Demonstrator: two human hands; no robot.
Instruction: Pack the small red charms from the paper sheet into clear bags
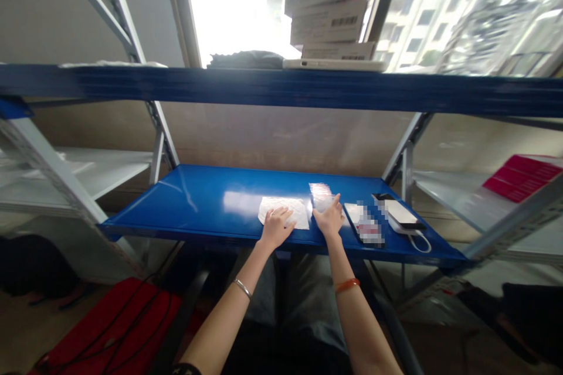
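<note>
My left hand (277,225) rests with its fingers spread on a crumpled white sheet or flat pouch (300,215) near the table's front edge. To its right, my right hand (331,220) has its thumb and fingers round the near part of a clear packet with reddish print (321,190). What the packet contains is too blurred to tell. Beside that hand, on the right, lies a dark-edged flat phone-like thing (354,217), partly pixelated.
The blue table (202,187) sits beneath a blue shelf beam (220,87). At the table's right lie a white and black device (400,214) and a white cable (424,241). Stacked boxes (328,20) stand on the upper shelf. Pink boxes (521,176) occupy a right-hand shelf.
</note>
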